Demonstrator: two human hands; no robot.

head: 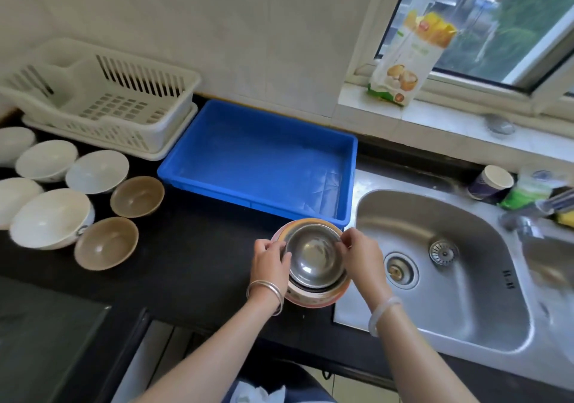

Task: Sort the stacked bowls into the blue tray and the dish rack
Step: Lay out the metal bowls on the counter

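Stack of bowls (312,266), nested, on the dark surface (192,266) at its front edge, just beside the sink (435,263) and just in front of the blue tray (261,157). Top item: steel bowl (315,255), seated inside an orange-rimmed bowl (310,298); whether more bowls lie beneath cannot be told. Left hand (269,260): fingers curled onto the steel bowl's left rim, gripping it. Right hand (362,255): fingertips pinched on the right rim, likewise gripping. Both forearms reach in from below, wrists slightly raised, a bangle on each. Step in hand, by judgement: separating the top steel bowl from the stack. Next move likely calls for a straight lift so the lower bowl stays down, then a short carry forward to the tray or a longer one left to the dish rack (102,98). Both containers hold no bowls at present. Elsewhere on the surface, well apart to the left: white bowls (51,216) and two brown bowls (107,242), set out singly.
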